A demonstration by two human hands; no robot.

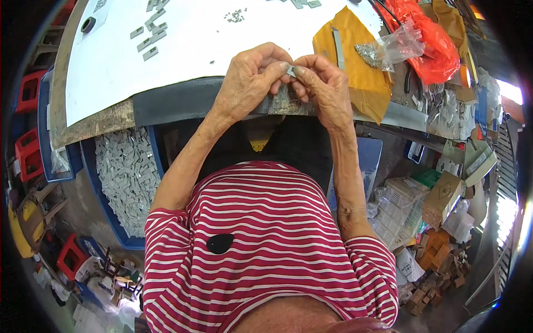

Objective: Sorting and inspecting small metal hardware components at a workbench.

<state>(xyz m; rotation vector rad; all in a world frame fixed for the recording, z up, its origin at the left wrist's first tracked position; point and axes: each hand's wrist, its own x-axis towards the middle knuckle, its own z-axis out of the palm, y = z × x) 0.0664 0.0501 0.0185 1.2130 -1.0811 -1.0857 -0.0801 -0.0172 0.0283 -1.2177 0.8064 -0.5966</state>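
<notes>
Between the thumbs and fingertips of both hands is a small grey rectangular piece (291,71), held just above the table's front edge. My left hand (252,80) pinches its left end, and my right hand (325,83) closes on the right end. Fingers cover most of it, so its details are hidden. Similar grey rectangular pieces (150,54) lie scattered on the white sheet (111,83) to the far left. A little pile of tiny metal parts (236,16) sits farther back on that sheet.
A yellow-brown envelope (361,83) with a grey strip (338,49) lies right of my hands. Beside it are a clear bag of small parts (371,55) and a red plastic bag (436,53). Below the table at left, a blue bin (105,191) holds many grey pieces. Cardboard boxes (442,200) crowd the right.
</notes>
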